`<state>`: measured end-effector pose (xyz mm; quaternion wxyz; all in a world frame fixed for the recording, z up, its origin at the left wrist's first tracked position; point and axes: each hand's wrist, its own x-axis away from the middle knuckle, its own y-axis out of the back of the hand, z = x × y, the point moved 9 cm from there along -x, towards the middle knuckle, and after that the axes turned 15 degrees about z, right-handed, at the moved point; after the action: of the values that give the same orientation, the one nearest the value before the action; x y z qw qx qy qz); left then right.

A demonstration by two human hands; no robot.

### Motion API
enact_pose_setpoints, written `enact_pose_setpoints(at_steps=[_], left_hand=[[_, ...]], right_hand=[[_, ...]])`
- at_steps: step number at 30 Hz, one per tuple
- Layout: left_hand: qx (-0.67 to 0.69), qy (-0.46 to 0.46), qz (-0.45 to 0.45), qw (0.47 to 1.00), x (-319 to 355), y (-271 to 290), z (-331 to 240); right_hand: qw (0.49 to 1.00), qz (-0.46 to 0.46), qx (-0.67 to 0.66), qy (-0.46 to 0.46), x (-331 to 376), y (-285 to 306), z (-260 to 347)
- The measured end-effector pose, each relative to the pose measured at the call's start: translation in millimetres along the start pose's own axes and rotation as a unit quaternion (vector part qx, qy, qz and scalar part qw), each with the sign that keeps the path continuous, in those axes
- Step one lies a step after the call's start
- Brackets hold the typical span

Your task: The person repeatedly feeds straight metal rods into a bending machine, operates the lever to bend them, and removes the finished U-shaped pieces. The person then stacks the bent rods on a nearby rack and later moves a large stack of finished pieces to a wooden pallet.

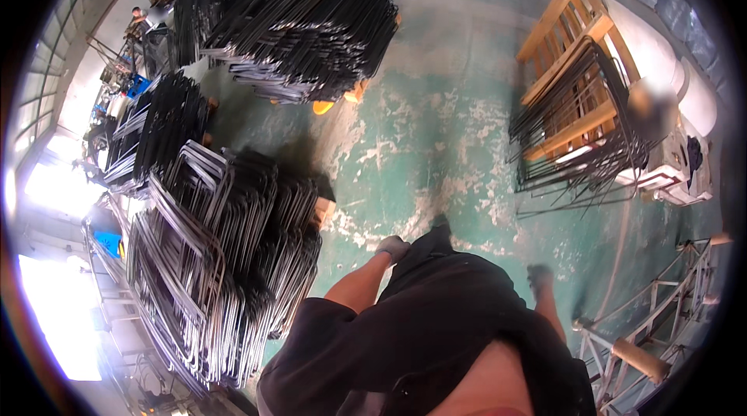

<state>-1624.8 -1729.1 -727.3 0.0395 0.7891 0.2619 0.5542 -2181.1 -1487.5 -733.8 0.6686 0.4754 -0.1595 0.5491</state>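
Note:
My left hand [393,248], in a grey glove, hangs beside my dark trouser leg, with nothing seen in it. Its fingers are too small to make out. On the other side, my right hand [538,277], also gloved, hangs down apart from anything and is smeared by motion. Nearest to the left hand is a tall stack of bent metal tube frames [226,260], a short way to its left. Neither hand touches the stack.
More black tube frames [311,27] are piled ahead, with another stack [156,128] at left. At right, thin dark metal frames [580,124] lean on a wooden pallet [562,19], near white rolls [646,42]. A metal rack [661,303] stands lower right. A person [138,14] is far left.

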Motion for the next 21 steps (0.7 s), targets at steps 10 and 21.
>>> enact_pose_setpoints(at_steps=[10,21], left_hand=[[0.122,-0.112,-0.150,0.975,-107.2,260.6,-222.0],[-0.033,0.002,-0.031,0.999,-311.0,261.9,-183.3]], right_hand=[[0.972,0.107,-0.063,-0.198,-67.9,23.8,44.8],[0.996,-0.081,0.018,0.026,-432.0,275.3,369.0]])
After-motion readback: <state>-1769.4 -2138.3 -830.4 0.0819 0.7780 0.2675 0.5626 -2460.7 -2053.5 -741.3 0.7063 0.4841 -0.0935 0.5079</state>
